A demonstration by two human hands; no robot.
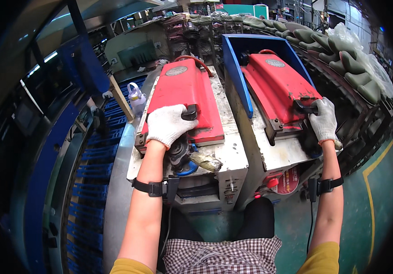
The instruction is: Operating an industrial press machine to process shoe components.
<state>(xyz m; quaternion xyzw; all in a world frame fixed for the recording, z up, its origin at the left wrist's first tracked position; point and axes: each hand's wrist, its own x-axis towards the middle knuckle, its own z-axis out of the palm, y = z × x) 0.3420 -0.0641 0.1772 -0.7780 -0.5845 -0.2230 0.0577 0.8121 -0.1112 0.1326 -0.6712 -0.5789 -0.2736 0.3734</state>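
Two machines stand side by side in front of me, each topped by a long red cover. My left hand (169,125), in a white knit glove, is closed on the black handle (190,112) at the near end of the left red cover (176,89). On the other side, my right hand (324,121), gloved the same way, grips the black handle (303,107) of the right red cover (274,75). Both covers lie low over their machine tops. Below my left hand sit a dark mechanical part (179,153) and a worn yellowish wrapped piece (206,161).
A blue guard (238,75) surrounds the right cover. Grey-green shoe-shaped pieces (358,68) fill a rack at the right, beside clear plastic (349,39). A blue slatted conveyor (93,182) runs along the left, near a white bottle (136,100). A red switch (273,182) sits on the right machine's front.
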